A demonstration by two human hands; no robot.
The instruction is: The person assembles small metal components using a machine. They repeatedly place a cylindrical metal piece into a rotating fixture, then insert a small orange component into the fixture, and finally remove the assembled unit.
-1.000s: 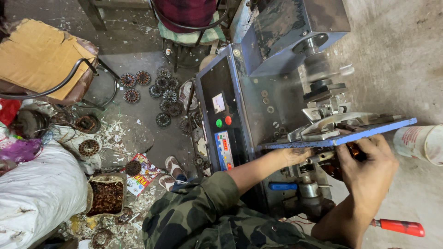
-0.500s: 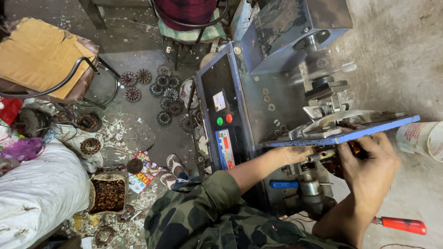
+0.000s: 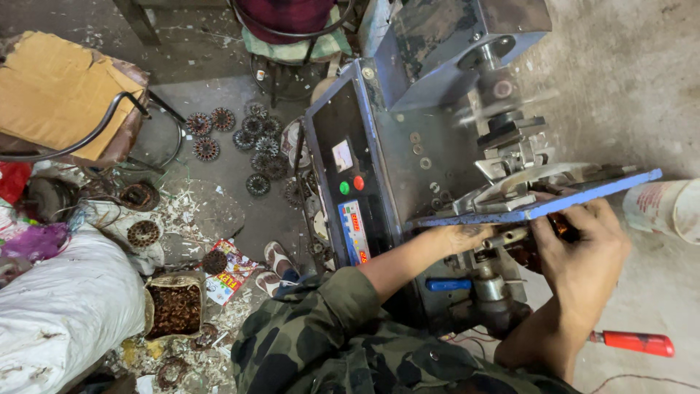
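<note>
My left hand [image 3: 463, 238] reaches under a tilted blue plate [image 3: 583, 195] on a grey winding machine [image 3: 408, 146] and closes on a short metal shaft [image 3: 507, 238]. Just to its right, my right hand [image 3: 587, 255] grips a dark brown round part [image 3: 563, 225] beneath the same plate. Both sets of fingertips are partly hidden by the plate. Above the plate, the machine's spindle head [image 3: 503, 109] looks motion-blurred. My camouflage sleeve [image 3: 328, 314] fills the bottom middle.
The control panel [image 3: 350, 197] has green and red buttons. A red-handled screwdriver [image 3: 634, 341] lies at the lower right, near a white bucket [image 3: 667, 208]. Several round stators [image 3: 251, 142] litter the floor. A white sack [image 3: 65, 306], a box of brown parts [image 3: 173, 310] and a cardboard-covered stool [image 3: 65, 95] stand at the left.
Both hands stay under the blue plate with almost no shift. The spindle area above looks more blurred now.
</note>
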